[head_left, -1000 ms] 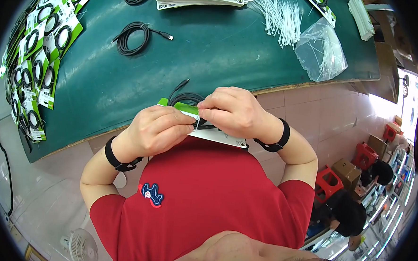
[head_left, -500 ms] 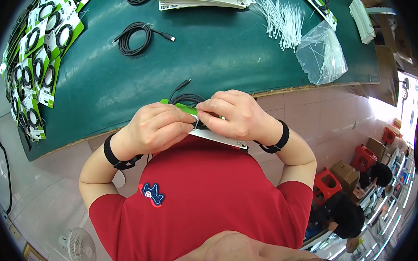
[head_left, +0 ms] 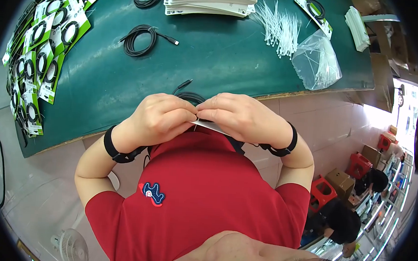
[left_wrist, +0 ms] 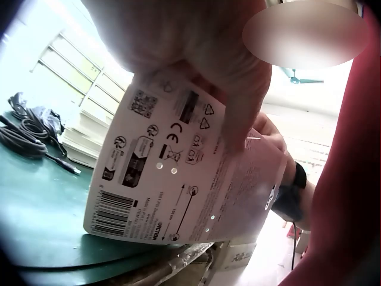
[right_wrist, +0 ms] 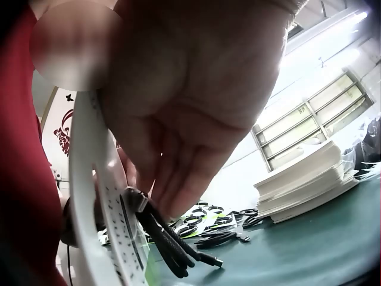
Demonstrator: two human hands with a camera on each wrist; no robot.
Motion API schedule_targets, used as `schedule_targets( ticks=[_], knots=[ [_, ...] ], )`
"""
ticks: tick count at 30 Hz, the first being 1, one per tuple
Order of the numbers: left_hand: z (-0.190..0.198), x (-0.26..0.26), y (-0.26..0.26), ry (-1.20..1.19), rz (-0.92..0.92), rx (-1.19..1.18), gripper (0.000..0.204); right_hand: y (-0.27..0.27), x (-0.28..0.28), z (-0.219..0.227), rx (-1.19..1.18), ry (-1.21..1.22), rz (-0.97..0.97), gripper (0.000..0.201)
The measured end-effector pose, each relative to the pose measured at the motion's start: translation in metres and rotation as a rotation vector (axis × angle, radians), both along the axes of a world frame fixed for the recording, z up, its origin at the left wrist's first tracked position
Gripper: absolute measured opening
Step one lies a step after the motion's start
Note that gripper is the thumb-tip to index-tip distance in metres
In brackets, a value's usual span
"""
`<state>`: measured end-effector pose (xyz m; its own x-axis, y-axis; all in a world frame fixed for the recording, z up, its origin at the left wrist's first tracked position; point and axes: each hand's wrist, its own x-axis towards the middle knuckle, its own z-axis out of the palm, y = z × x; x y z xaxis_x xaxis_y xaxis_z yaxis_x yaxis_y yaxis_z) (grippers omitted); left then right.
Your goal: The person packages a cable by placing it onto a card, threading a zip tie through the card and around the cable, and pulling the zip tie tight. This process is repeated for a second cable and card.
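Note:
My left hand (head_left: 164,118) and right hand (head_left: 245,117) meet fingertip to fingertip in front of the red shirt. Between them is a printed packaging card (left_wrist: 149,173), tilted, its barcode side facing the left wrist camera. The left hand grips the card, thumb against its printed back. A coiled black cable (right_wrist: 169,244) lies against the card's other face, its plug end sticking out toward the table. A thin white cable tie (left_wrist: 253,138) shows at the card by the fingers. My right hand pinches close in at that tie, its fingertips partly hidden.
On the green table (head_left: 232,51) lie a loose coiled cable (head_left: 140,41), stacked cards (head_left: 208,3), loose white cable ties (head_left: 278,30) and a clear plastic bag (head_left: 319,63). Carded cables (head_left: 38,50) pile up at the left. The table's edge (head_left: 286,94) runs just beyond the hands.
The hands have closed in on each other and the card has tipped, so its green strip no longer shows in the head view. The head view has shifted slightly.

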<state>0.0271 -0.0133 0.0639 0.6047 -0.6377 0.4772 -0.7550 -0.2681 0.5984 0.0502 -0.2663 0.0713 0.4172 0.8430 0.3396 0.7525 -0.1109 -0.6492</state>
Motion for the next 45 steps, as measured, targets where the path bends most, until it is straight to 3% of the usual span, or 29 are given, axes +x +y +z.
schedule_targets(
  ticks=[5,9,12,17,20,25,29,32,33,36,45],
  knots=[
    [0.002,0.007,-0.006,0.062,0.042,-0.011,0.019,-0.001,-0.002,0.02,-0.01,0.062,-0.035,0.036],
    [0.003,0.012,-0.011,0.153,0.095,-0.041,0.017,0.006,-0.007,0.021,-0.084,-0.028,-0.155,0.033],
    [0.004,0.016,-0.013,0.218,0.141,-0.029,0.017,0.01,-0.007,0.022,-0.303,-0.192,-0.2,0.028],
    [0.009,0.022,-0.013,0.213,0.195,-0.038,0.016,0.015,-0.002,0.03,-0.276,-0.344,-0.237,0.022],
    [0.012,0.025,-0.012,0.195,0.221,-0.035,0.016,0.024,0.004,0.035,0.026,-0.513,-0.324,0.02],
    [0.01,0.03,-0.011,0.008,0.307,-0.124,0.017,0.022,-0.003,0.017,0.173,-0.473,-0.269,0.022],
    [0.002,0.025,-0.004,-0.205,0.345,-0.102,0.019,0.022,-0.012,-0.008,0.268,-0.289,-0.223,0.023],
    [-0.003,0.009,-0.002,-0.353,0.352,-0.074,0.021,0.023,-0.029,-0.011,0.422,0.96,-0.334,0.023],
    [-0.003,0.004,-0.003,-0.373,0.355,-0.063,0.021,0.023,-0.028,-0.011,0.426,0.964,-0.339,0.023],
    [-0.006,-0.004,-0.004,-0.415,0.359,-0.044,0.023,0.023,-0.022,-0.013,0.258,1.367,-0.319,0.029],
    [-0.019,-0.005,-0.003,-0.304,0.305,-0.113,0.026,0.02,-0.025,-0.028,0.333,1.274,-0.292,0.021]
  ],
)
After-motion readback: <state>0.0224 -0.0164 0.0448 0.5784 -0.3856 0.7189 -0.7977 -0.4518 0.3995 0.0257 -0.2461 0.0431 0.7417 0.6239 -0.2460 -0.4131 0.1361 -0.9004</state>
